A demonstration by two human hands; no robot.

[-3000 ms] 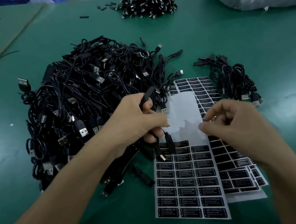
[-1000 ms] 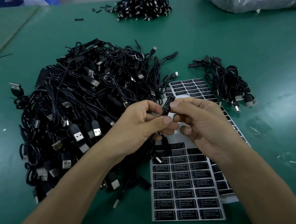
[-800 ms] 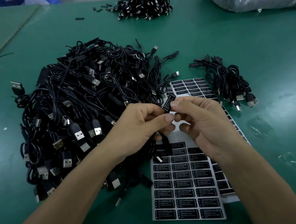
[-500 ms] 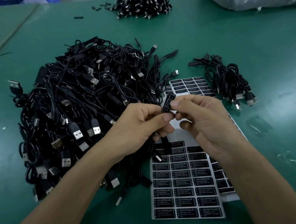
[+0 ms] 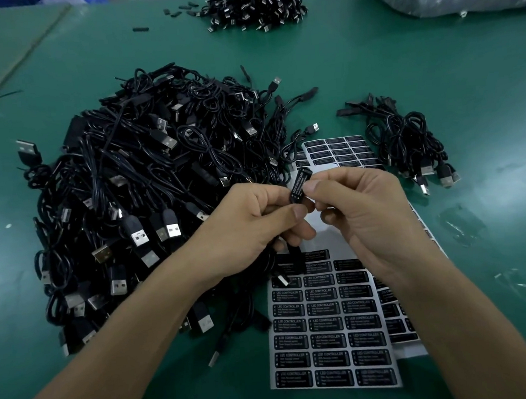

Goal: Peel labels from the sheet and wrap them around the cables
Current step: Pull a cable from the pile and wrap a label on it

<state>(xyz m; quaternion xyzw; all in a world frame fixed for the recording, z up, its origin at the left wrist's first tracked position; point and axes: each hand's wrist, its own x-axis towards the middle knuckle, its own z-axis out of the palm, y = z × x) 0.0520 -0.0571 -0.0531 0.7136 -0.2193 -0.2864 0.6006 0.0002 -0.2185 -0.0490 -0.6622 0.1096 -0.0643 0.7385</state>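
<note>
On my feed the left hand [image 5: 251,222] and right hand [image 5: 365,211] meet above the bare upper part of the label sheet [image 5: 330,334]. Between them stands a black cable [image 5: 295,256], its short block end tilted up and away. A label [image 5: 298,184] reading LED CONTROLLER lies along that block. My left thumb and curled fingers grip the block's lower end. The right thumb tip [image 5: 312,186] presses against the label's right side, with the forefinger curled over just behind it, so both hands are closed narrowly on the same piece. I cannot tell whether the label's back edge is stuck down, since the fingers hide it. The cable's loose plug hangs below the left hand, over the sheet's first printed rows. A big heap of cables [image 5: 149,191] lies to the left on the green table [image 5: 432,62], and a small bundle [image 5: 407,139] to the right.
</note>
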